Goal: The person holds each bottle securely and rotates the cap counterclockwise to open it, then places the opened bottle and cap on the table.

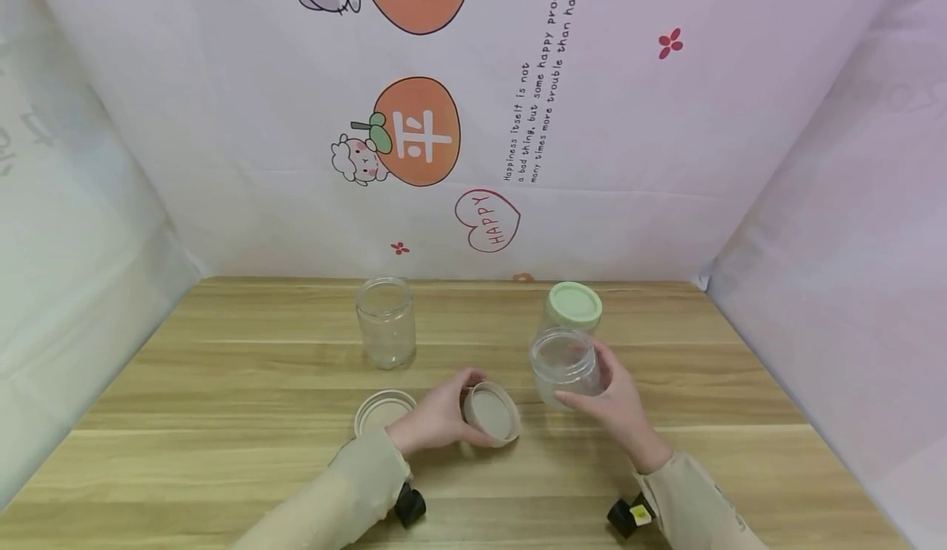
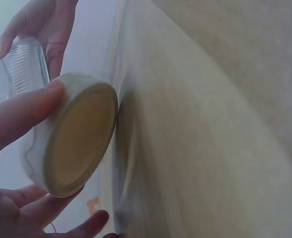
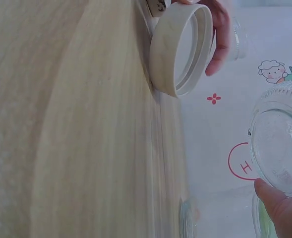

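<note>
My left hand (image 1: 440, 413) pinches a beige jar lid (image 1: 493, 415) between thumb and fingers. The lid is tilted low over the table, its hollow inner side showing in the head and right wrist views. To the right, my right hand (image 1: 616, 394) grips a clear glass jar (image 1: 565, 367) by its side. The jar has no lid on, and its base (image 3: 279, 148) is off the tabletop in the right wrist view. Lid and jar are a short way apart. Another beige lid (image 1: 385, 406) lies left of my left hand, partly hidden by the wrist.
An uncovered glass jar (image 1: 387, 324) stands at the back left. Behind the held jar is a jar with a green lid (image 1: 575, 305), partly covered by it. The wooden table (image 1: 244, 418) is closed in by white printed cloth (image 1: 592, 205) at the back and sides.
</note>
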Tool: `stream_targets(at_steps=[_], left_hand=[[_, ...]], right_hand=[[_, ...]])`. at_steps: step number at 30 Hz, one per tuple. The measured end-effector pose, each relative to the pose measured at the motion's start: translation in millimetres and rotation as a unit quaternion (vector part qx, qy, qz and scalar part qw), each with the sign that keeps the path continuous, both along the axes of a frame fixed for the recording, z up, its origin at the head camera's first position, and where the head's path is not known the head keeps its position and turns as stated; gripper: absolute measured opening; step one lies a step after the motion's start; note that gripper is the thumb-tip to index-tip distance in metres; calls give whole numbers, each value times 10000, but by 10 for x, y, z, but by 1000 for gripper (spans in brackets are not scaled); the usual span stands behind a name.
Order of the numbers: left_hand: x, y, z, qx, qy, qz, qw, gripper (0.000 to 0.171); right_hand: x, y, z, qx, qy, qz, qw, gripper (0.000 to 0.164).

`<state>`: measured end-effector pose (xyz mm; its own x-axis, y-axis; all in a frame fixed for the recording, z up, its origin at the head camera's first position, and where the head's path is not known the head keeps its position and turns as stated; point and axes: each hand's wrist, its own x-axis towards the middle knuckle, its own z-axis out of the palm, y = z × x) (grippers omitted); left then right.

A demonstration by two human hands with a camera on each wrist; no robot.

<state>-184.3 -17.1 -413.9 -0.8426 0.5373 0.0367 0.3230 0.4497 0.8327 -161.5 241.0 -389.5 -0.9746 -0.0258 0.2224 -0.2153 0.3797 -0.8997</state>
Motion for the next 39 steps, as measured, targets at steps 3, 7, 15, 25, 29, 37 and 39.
stream_targets(at_steps=[3,7,15,25,29,37,39], left_hand=[[-12,-33,2,-143,-5,-55,9999,89],[-31,-57,-8,-237,6,-148,9996,90],[-44,-58,19,-657,136,-265,9974,86],[12,-52,56,-1230,392,-212,9914,82],[27,-72,45,-1353,410,-219,9897,83],[-42,-130,125,-870,-250,-181,9957,89],[-53,-164,155,-745,-310,-76,9967,87]], right_hand=[[-3,-4,-10,-27,25,54,10000,84],[1,-13,-21,-56,44,87,9999,84],[5,-29,-35,-30,63,107,9999,83],[-16,-85,-41,-154,90,273,9995,82],[-22,-124,-53,-230,-59,310,9992,83],[-71,-180,-35,-304,-240,272,9989,81],[-81,-193,-36,-303,-239,284,9989,81]])
